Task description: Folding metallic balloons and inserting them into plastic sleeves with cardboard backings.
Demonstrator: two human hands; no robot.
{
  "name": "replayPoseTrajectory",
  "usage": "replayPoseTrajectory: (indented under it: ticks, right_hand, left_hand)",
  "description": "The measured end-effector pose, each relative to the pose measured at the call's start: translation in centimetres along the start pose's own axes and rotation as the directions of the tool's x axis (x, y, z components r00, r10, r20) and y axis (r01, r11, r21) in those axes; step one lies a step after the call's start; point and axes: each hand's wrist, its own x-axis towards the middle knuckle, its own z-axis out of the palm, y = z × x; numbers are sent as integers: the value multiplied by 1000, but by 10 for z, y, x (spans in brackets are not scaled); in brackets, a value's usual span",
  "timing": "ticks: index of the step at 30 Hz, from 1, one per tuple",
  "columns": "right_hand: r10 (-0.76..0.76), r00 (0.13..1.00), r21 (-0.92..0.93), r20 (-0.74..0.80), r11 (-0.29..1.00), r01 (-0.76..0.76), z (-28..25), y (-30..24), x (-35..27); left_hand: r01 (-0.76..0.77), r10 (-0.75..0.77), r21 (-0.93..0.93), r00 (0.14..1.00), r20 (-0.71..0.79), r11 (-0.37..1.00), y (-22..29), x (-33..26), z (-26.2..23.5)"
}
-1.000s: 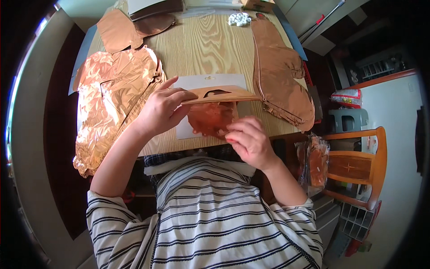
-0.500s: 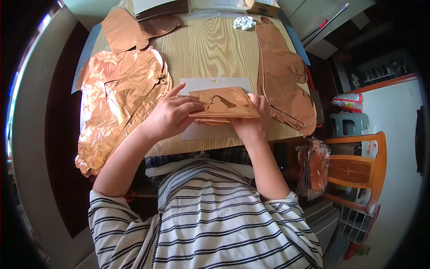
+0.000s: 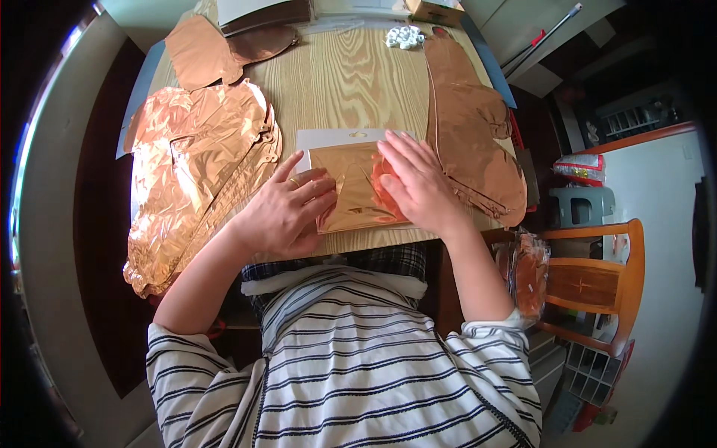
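Observation:
A folded rose-gold foil balloon [image 3: 353,183] lies as a flat rectangle on a white card [image 3: 306,140] with a hang hole at its top. My left hand [image 3: 287,205] rests at the foil's left edge, index finger raised and the other fingers slightly bent over it. My right hand [image 3: 420,183] lies flat over the foil's right part, fingers stretched out, and hides that edge. Both hands are open. The card's lower part is covered by the foil.
Stacks of flat rose-gold foil balloons lie left [image 3: 194,179] and right [image 3: 478,142] of my hands. More foil pieces [image 3: 196,52] are at the far left. White small items [image 3: 405,37] sit at the back. A wooden chair [image 3: 590,284] with bagged foil stands at the right.
The foil has been lowered from a tilted hold to flat on the card. My right hand has moved from gripping its right edge to lying on top; my left hand stays at the left edge.

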Motion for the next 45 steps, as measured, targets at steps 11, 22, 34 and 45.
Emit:
replayPoseTrajectory:
  ticks: [11, 22, 34, 45]
  right_hand:
    - [312, 942, -244, 122, 930, -276, 38, -12, -8]
    - [288, 946, -229, 151, 941, -250, 37, -8, -13]
    - [227, 955, -229, 192, 956, -182, 33, 8, -2]
    - [329, 942, 392, -67, 877, -278, -16, 138, 224]
  left_hand:
    - [315, -306, 55, 943, -130, 948, -8, 20, 32]
    - [333, -321, 115, 941, -109, 936, -6, 12, 43]
    - [346, -345, 127, 938, -32, 930, -7, 18, 39]
    - [422, -421, -40, 907, 31, 906, -8, 19, 27]
